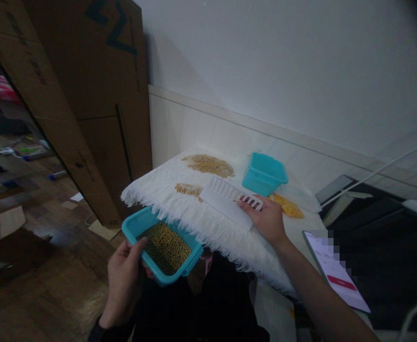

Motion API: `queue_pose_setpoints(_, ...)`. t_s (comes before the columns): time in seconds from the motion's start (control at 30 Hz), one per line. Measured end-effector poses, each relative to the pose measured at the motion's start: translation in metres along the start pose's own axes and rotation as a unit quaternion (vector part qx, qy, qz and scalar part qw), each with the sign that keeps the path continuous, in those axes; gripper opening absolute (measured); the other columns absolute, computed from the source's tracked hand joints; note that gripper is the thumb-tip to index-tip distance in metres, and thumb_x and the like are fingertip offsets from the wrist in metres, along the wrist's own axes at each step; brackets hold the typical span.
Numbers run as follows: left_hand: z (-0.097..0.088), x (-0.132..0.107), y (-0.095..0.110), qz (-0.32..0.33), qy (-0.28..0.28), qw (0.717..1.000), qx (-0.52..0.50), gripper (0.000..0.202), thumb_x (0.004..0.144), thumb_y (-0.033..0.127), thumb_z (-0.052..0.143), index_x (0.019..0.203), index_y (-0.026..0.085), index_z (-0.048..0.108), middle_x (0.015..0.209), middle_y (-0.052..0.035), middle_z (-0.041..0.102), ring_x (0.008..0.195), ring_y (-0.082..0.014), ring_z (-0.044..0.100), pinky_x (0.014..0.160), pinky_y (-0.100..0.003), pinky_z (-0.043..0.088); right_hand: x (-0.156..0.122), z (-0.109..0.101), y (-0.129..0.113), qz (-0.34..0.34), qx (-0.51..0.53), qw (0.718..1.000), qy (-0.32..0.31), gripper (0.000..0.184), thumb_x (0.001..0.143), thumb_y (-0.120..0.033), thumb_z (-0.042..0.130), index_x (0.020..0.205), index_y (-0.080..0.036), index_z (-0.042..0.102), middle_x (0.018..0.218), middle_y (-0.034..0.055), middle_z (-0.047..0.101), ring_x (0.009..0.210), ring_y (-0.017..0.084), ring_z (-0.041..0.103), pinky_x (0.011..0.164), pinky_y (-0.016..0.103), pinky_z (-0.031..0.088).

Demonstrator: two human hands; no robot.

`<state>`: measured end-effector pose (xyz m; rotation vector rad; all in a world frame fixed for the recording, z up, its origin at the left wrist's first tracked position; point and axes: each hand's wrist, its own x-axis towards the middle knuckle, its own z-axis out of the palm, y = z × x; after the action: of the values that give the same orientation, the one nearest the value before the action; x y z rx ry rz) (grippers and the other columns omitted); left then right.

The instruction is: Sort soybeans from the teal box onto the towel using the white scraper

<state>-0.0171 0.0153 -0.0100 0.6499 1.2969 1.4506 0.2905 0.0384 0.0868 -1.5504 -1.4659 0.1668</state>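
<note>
Big cardboard box (87,95) stands on the left, and a white fringed cloth (215,228) covers the table. The left hand (123,280) is closed around the near end of a teal tray (133,225), thumb hooked over the rim. The tray is full of beans (165,247) and sits just below the fringe, its long side running along that edge. There are two teal trays in all; the second one (264,173) is at the back. The right hand (267,221) pinches one white comb-like scraper (226,199) by its right end. It lies flat on the cloth, long axis slanting far-left to near-right, teeth facing the wall. Two loose bean piles: larger (210,165), smaller (189,190).
</note>
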Motion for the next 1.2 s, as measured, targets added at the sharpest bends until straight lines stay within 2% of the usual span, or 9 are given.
queue_pose_setpoints(0.7,0.001,0.000,-0.001,-0.004,0.000,1.000,-0.010,0.039,0.064,0.048,0.083,0.060,0.024,0.053,0.035,0.0079,0.049,0.026,-0.0129,0.044,0.029,-0.024,0.037,-0.007,-0.002,-0.003,0.012,0.007,1.000,-0.022,0.040,0.077,-0.057,0.076,0.077,-0.017,0.081,0.059,0.0040,0.069,0.052,0.018,0.057,0.048,0.026,0.041)
queue_pose_setpoints(1.0,-0.001,0.001,-0.002,-0.001,-0.006,1.000,0.006,0.037,0.064,0.047,0.083,0.060,0.024,0.054,0.035,0.0065,0.051,0.026,-0.0139,0.045,0.030,-0.024,0.036,-0.005,0.007,-0.009,0.003,0.030,0.999,-0.039,0.040,0.077,-0.055,0.077,0.078,-0.016,0.081,0.059,0.0029,0.068,0.053,0.016,0.054,0.048,0.025,0.040)
queue_pose_setpoints(1.2,-0.002,0.000,-0.001,-0.005,-0.005,1.000,0.000,0.036,0.065,0.045,0.082,0.062,0.023,0.054,0.035,0.0069,0.051,0.026,-0.0132,0.045,0.031,-0.023,0.034,-0.008,0.016,-0.024,-0.019,0.032,0.997,-0.067,0.033,0.081,-0.049,0.074,0.078,-0.017,0.081,0.059,0.0021,0.069,0.052,0.015,0.056,0.050,0.025,0.042)
